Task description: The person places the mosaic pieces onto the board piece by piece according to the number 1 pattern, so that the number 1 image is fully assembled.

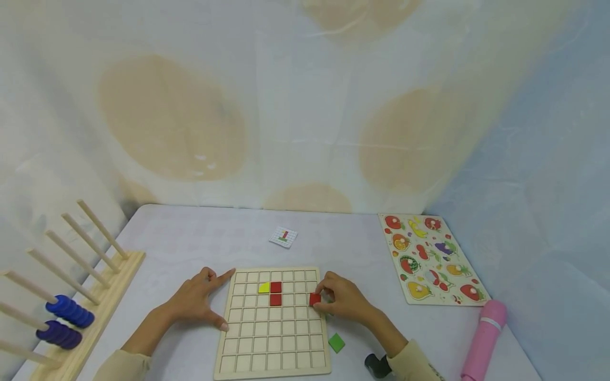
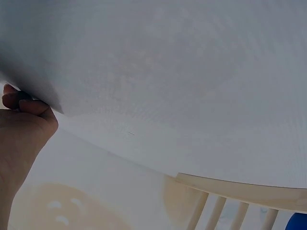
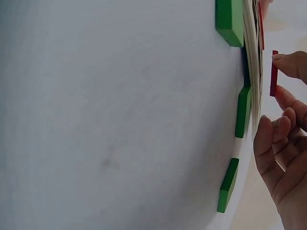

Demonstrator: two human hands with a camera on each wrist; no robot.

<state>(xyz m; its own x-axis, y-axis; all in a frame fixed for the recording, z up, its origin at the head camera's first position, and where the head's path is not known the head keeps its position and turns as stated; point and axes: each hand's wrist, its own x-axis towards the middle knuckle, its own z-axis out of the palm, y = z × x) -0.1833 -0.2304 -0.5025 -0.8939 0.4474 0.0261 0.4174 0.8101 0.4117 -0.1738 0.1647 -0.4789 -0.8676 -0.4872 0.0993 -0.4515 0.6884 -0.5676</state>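
Left hand [image 1: 195,299], thumb and index spread, touches the left edge of the board [image 1: 254,345], presumably steadying it, while right hand [image 1: 347,299] pinches a red tile [image 1: 314,299] edgewise above the board's right side, likely leaving its faces clear.

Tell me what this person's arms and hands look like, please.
The left hand and right hand are bare, without gloves. Plain beige cloth shows on the left sleeve; the right sleeve matches, with a small dark marking too small to make out. Both sleeves stop short of the wrists.
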